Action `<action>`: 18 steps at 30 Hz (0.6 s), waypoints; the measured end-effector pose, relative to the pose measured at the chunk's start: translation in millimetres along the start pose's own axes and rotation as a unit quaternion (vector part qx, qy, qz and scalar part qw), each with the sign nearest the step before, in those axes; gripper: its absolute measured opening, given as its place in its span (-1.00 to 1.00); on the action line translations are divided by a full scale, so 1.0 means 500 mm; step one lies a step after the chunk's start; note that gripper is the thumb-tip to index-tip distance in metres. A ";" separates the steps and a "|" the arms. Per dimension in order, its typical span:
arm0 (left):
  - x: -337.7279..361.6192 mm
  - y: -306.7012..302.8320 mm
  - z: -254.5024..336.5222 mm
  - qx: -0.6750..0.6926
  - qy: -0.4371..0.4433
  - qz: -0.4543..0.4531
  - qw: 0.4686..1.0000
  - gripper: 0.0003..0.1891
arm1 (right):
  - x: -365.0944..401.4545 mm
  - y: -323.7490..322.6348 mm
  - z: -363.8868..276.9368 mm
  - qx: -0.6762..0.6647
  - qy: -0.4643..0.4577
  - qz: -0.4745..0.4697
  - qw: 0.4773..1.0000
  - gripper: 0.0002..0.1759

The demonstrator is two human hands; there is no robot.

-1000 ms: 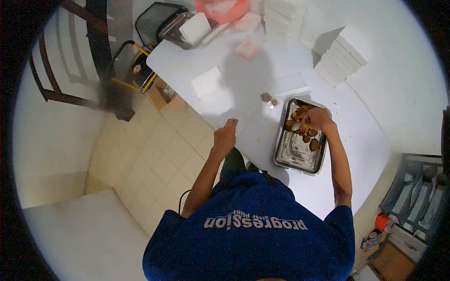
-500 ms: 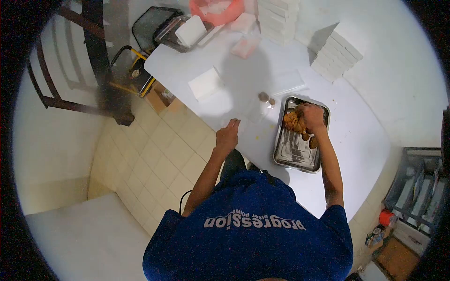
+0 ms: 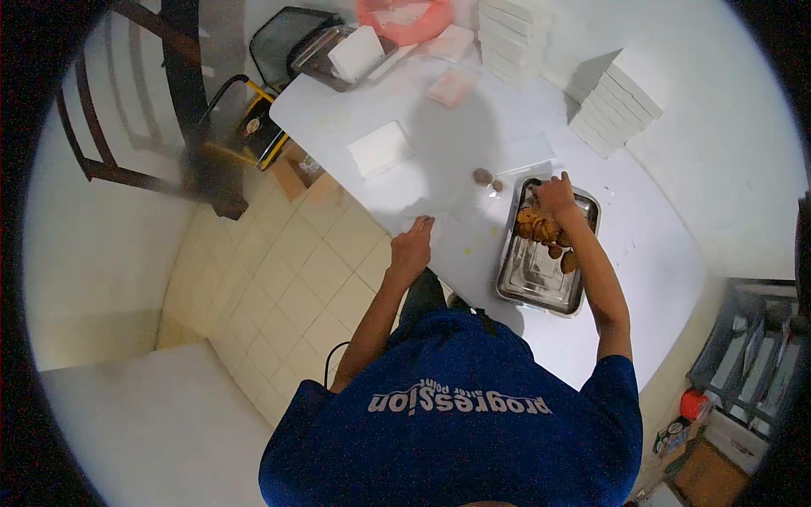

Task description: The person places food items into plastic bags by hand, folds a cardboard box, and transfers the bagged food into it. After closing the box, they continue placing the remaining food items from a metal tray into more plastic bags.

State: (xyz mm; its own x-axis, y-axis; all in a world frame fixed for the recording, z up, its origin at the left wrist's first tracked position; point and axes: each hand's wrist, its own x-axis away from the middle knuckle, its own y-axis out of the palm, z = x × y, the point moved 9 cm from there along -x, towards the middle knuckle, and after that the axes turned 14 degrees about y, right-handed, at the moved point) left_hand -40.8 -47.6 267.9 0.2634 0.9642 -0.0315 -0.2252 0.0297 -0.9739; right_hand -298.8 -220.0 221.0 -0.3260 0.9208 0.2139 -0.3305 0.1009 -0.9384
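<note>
A steel tray [image 3: 541,297] lies on the white table [image 3: 638,253] at the right, with brown and orange food pieces [image 3: 541,228] in its far half. Over the tray's far end is my right hand [image 3: 557,198], fingers partly spread just beyond the pieces; whether its fingertips touch anything is hidden. At the table's near edge, my left hand [image 3: 411,245] pinches the edge of a clear plastic bag [image 3: 448,221]. Two small brown pieces [image 3: 487,179] rest on or in that clear plastic, left of the tray.
White paper [image 3: 380,149] lies left of centre. A clear sheet [image 3: 528,155] is behind the tray. White box stacks [image 3: 615,106] stand at the back. A pink bag [image 3: 405,19] and a dark tray [image 3: 325,72] occupy the far left corner.
My right hand has moved away from the food pieces toward the tray's far edge, and its fingers have spread. My left hand stays nearly in place. The view has shifted slightly.
</note>
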 end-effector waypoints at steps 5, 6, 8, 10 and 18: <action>-0.006 -0.006 -0.001 0.032 -0.011 -0.017 0.999 -0.46 | 0.005 -0.021 -0.013 0.010 -0.030 0.029 0.999 -0.66; -0.011 -0.008 0.000 0.031 -0.011 -0.016 0.999 -0.46 | 0.001 -0.015 -0.013 0.010 -0.030 0.029 0.999 -0.66; -0.018 -0.001 0.002 0.035 -0.017 -0.046 0.998 -0.44 | -0.007 -0.004 -0.011 0.016 -0.027 0.032 0.999 -0.68; -0.020 0.004 0.002 0.031 -0.006 -0.031 0.999 -0.43 | -0.006 -0.001 -0.007 0.015 -0.022 0.032 0.999 -0.69; -0.015 0.003 0.010 0.022 0.003 -0.033 0.999 -0.42 | -0.019 0.033 0.005 0.014 0.014 0.061 0.998 -0.54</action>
State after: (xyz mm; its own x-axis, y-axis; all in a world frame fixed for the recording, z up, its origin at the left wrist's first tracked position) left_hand -47.8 -53.6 268.1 0.2847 0.9581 0.0318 -0.2485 0.1058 -0.9628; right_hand -303.4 -228.2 204.0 -0.3395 0.9362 0.0909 -0.3150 -0.0221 -0.9488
